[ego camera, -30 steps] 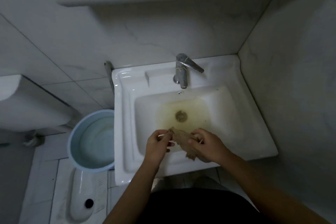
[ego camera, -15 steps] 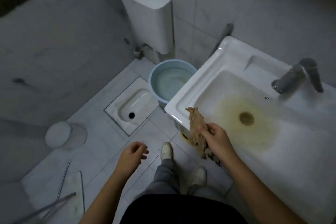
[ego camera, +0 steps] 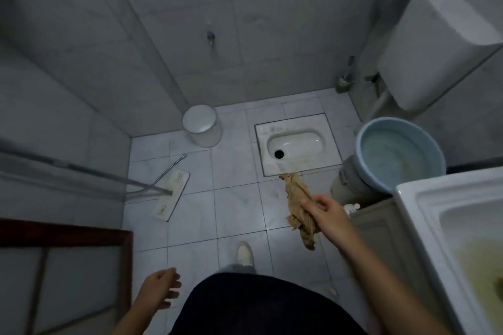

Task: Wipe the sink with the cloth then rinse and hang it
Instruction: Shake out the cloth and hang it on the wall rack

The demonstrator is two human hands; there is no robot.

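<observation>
A crumpled brown cloth (ego camera: 296,204) hangs over the tiled floor, gripped by my right hand (ego camera: 325,212) left of the sink. The white sink (ego camera: 416,204) shows only at the right edge, its basin stained yellow. My left hand (ego camera: 160,287) hangs low at the bottom left, fingers loosely curled and holding nothing. The tap is out of view.
A blue basin of water (ego camera: 400,155) sits on a bucket beside the sink. A squat toilet pan (ego camera: 295,144) is set in the floor, with a white cistern (ego camera: 435,43) above. A white bin (ego camera: 201,125), a flat mop (ego camera: 171,194) and a red-framed door (ego camera: 65,234) stand to the left.
My view has swung left, away from the sink toward the floor. My left hand let go of the cloth and dropped; my right hand carried the cloth out of the basin.
</observation>
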